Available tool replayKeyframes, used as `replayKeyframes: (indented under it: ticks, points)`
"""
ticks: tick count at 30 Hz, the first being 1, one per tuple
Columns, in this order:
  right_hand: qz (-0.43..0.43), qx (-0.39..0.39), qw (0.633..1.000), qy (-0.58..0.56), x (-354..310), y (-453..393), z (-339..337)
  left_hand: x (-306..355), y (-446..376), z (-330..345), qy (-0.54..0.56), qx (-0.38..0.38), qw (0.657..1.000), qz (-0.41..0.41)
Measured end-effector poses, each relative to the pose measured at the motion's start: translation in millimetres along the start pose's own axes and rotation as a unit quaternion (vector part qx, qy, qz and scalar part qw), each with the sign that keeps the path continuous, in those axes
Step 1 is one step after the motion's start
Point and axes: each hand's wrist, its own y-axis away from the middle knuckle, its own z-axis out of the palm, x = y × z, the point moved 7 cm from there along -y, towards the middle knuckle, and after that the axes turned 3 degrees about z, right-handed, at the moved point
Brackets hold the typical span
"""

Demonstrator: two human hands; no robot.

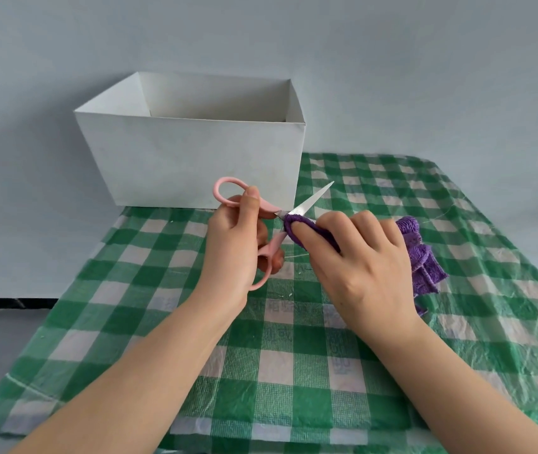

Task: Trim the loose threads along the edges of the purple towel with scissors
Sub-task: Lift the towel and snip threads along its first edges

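Observation:
My left hand grips pink-handled scissors, fingers through the loops, the blades open. The upper blade points up and right toward the box. My right hand holds the purple towel, bunched, with one folded edge wrapped over my fingers and held at the blades' pivot. The rest of the towel hangs crumpled behind and to the right of my right hand. A thin pale thread lies just below the scissors between my hands.
A white open-topped box stands at the back left on the green-and-white checked tablecloth. Small white bits of thread lie on the cloth near the scissors. A pale wall is behind.

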Motion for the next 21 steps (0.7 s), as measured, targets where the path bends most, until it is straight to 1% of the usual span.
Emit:
replayKeyframes:
  ticks: [7, 13, 17, 19, 21]
  points:
    - [0.001, 0.001, 1.000, 0.002, 1.0, -0.6, -1.0, -0.2, -0.4, 0.7, 0.009, 0.000, 1.000, 0.000]
    - [0.033, 0.004, 0.999, 0.034, 7.8, 0.2, 0.1, 2.0, -0.4, 3.0, -0.007, -0.034, 0.999, 0.021]
    - [0.065, 0.002, 0.997, 0.050, 13.3, -0.2, 2.0, 2.5, 1.2, 4.2, -0.008, -0.038, 0.999, 0.023]
    - [0.086, 0.013, 0.995, 0.046, 18.4, -0.2, -1.1, 2.6, 2.2, 5.4, -0.005, -0.039, 0.999, 0.022]
    - [0.079, 0.026, 0.996, 0.026, 18.9, -1.0, -5.8, 2.2, 2.5, 5.8, -0.005, -0.036, 0.999, 0.018]
